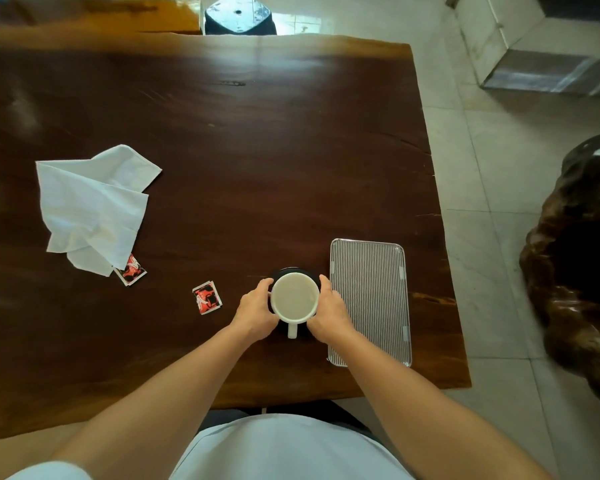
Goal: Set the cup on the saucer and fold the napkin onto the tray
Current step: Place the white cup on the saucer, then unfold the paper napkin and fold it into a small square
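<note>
A white cup (294, 297) with its handle pointing toward me sits over a dark saucer (290, 270), of which only the far rim shows. My left hand (255, 308) wraps the cup's left side and my right hand (329, 311) wraps its right side. Whether the cup rests on the saucer or hovers just above it I cannot tell. A crumpled white napkin (90, 206) lies unfolded at the far left of the table. A striped rectangular tray (371, 299) lies just right of my right hand, with nothing on it.
Two red and black sachets lie on the dark wooden table (257, 150): one sachet (207, 297) left of the cup, another sachet (130, 270) partly under the napkin. The table's right edge runs just past the tray. A dark carved stump (579, 271) stands on the tiled floor at right.
</note>
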Demonstrator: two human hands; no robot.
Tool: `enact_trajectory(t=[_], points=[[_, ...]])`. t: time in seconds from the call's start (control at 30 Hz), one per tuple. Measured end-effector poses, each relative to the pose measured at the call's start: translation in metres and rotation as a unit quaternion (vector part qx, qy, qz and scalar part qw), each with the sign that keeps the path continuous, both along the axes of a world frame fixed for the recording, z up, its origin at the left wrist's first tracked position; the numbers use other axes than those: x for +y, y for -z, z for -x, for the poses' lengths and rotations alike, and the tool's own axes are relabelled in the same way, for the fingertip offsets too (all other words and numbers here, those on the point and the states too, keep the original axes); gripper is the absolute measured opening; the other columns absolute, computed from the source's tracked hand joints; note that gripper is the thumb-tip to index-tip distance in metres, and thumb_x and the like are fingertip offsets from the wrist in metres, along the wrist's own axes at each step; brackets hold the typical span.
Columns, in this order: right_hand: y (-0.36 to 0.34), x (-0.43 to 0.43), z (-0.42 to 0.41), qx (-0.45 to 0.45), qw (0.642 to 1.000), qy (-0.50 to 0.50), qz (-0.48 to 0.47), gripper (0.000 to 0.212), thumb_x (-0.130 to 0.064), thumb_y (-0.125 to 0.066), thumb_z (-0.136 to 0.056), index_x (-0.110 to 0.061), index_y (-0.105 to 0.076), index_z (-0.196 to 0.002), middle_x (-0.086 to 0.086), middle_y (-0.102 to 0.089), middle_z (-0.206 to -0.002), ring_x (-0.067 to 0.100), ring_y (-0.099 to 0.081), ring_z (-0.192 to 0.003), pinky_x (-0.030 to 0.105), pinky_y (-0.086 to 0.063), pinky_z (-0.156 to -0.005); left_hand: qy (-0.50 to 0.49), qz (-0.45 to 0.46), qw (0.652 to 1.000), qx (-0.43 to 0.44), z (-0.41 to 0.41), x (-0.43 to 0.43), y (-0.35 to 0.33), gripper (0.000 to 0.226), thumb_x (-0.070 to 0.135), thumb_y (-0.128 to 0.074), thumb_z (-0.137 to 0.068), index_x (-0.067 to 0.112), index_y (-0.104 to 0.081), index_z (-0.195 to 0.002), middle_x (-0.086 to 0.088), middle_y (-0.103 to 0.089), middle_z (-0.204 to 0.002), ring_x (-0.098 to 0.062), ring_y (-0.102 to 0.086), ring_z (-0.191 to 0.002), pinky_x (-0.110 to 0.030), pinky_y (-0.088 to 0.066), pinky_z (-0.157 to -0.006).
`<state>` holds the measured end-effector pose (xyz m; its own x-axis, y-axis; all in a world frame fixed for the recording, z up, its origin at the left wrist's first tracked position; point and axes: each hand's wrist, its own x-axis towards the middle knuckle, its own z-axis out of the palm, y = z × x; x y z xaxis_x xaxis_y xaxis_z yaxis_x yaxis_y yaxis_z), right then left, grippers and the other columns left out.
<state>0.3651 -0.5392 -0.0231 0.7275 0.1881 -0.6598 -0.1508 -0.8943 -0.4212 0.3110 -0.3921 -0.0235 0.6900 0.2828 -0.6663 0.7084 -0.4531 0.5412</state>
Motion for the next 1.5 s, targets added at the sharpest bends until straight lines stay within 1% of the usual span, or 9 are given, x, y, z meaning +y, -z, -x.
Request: enact_trajectory(t=[0.13, 0.3, 0.5, 0.73, 0.9, 1.07, 1.27, 1.43, 1.5], points=[[-0.017, 0.004, -0.003, -0.057, 0.998, 0.003, 0.041, 0.087, -0.009, -0.067, -0.088, -0.022, -0.016, -0.157, 0.008, -0.04, -0.139, 0.027, -0.054, -0.12, 0.039, -0.049, -0.092, -0.015, -0.002, 1.0, 0.011, 0.004, 0.009, -0.009, 0.071, -0.004, -0.067, -0.084, 0.018, -0.042, -0.147, -0.008, -0.058, -0.135, -0.024, -0.06, -0.117, -0.034, -0.057, -0.085], [-0.034, 0.029, -0.006, -0.093, 0.995, -0.047, 0.01, 0.044, -0.015, -0.056, -0.091, -0.016, -0.049, -0.135, 0.006, -0.053, -0.124, 0.026, -0.057, -0.112, 0.041, -0.054, -0.09, -0.062, -0.02, 0.998, -0.002, 0.025, 0.032, -0.026, 0.027, 0.004, -0.061, -0.089, 0.021, -0.059, -0.11, -0.002, -0.064, -0.102, -0.017, -0.065, -0.089, -0.026, -0.053, -0.063], [-0.05, 0.079, -0.001, -0.069, 0.986, -0.144, -0.044, 0.023, -0.02, -0.052, -0.093, -0.014, -0.068, -0.109, 0.006, -0.069, -0.111, 0.024, -0.063, -0.102, 0.033, -0.051, -0.084, -0.118, -0.067, 0.991, 0.003, 0.052, 0.075, -0.043, 0.01, 0.017, -0.062, -0.092, 0.027, -0.063, -0.094, -0.003, -0.068, -0.105, -0.021, -0.069, -0.092, -0.039, -0.06, -0.084], [-0.053, 0.134, 0.011, -0.051, 0.977, -0.192, -0.079, 0.021, -0.022, -0.052, -0.091, -0.018, -0.071, -0.1, 0.006, -0.072, -0.106, 0.024, -0.066, -0.098, 0.032, -0.051, -0.082, -0.17, -0.09, 0.981, 0.017, 0.085, 0.109, -0.053, 0.01, 0.017, -0.06, -0.091, 0.026, -0.065, -0.09, -0.002, -0.069, -0.104, -0.02, -0.067, -0.092, -0.038, -0.06, -0.082], [-0.046, 0.168, 0.025, -0.037, 0.971, -0.221, -0.078, 0.02, -0.025, -0.053, -0.095, -0.019, -0.07, -0.105, 0.004, -0.07, -0.107, 0.021, -0.065, -0.096, 0.038, -0.056, -0.085, -0.198, -0.094, 0.975, 0.029, 0.115, 0.134, -0.05, 0.012, 0.018, -0.059, -0.09, 0.028, -0.063, -0.086, 0.002, -0.067, -0.1, -0.018, -0.065, -0.093, -0.036, -0.059, -0.083], [-0.04, 0.199, 0.047, -0.009, 0.976, -0.206, -0.072, 0.014, -0.025, -0.057, -0.097, -0.021, -0.069, -0.103, -0.003, -0.065, -0.096, 0.015, -0.065, -0.089, 0.036, -0.059, -0.084, -0.201, -0.067, 0.976, 0.044, 0.131, 0.168, -0.037, 0.013, 0.018, -0.06, -0.091, 0.029, -0.062, -0.085, 0.0, -0.066, -0.1, -0.019, -0.067, -0.091, -0.038, -0.061, -0.083], [-0.035, 0.264, 0.062, -0.005, 0.986, -0.163, -0.039, 0.014, -0.027, -0.057, -0.092, -0.025, -0.07, -0.095, 0.0, -0.071, -0.096, 0.017, -0.068, -0.087, 0.038, -0.059, -0.083, -0.156, -0.039, 0.986, 0.037, 0.123, 0.238, -0.027, 0.015, 0.018, -0.059, -0.089, 0.03, -0.061, -0.082, -0.002, -0.069, -0.1, -0.023, -0.07, -0.089, -0.042, -0.061, -0.084], [-0.021, 0.333, 0.08, 0.036, 0.992, -0.114, -0.028, 0.029, -0.028, -0.058, -0.091, -0.016, -0.067, -0.115, 0.005, -0.071, -0.108, 0.025, -0.068, -0.098, 0.039, -0.057, -0.085, -0.151, -0.031, 0.987, 0.034, 0.119, 0.305, -0.007, 0.012, 0.018, -0.058, -0.088, 0.027, -0.065, -0.084, -0.003, -0.071, -0.1, -0.026, -0.071, -0.09, -0.042, -0.06, -0.085], [-0.013, 0.357, 0.086, 0.066, 0.994, -0.08, -0.027, 0.034, -0.03, -0.058, -0.091, -0.014, -0.063, -0.12, 0.009, -0.071, -0.107, 0.028, -0.072, -0.091, 0.044, -0.062, -0.08, -0.161, -0.028, 0.986, 0.036, 0.116, 0.326, 0.003, 0.01, 0.018, -0.058, -0.088, 0.023, -0.067, -0.09, -0.004, -0.071, -0.099, -0.025, -0.071, -0.089, -0.042, -0.061, -0.083]])
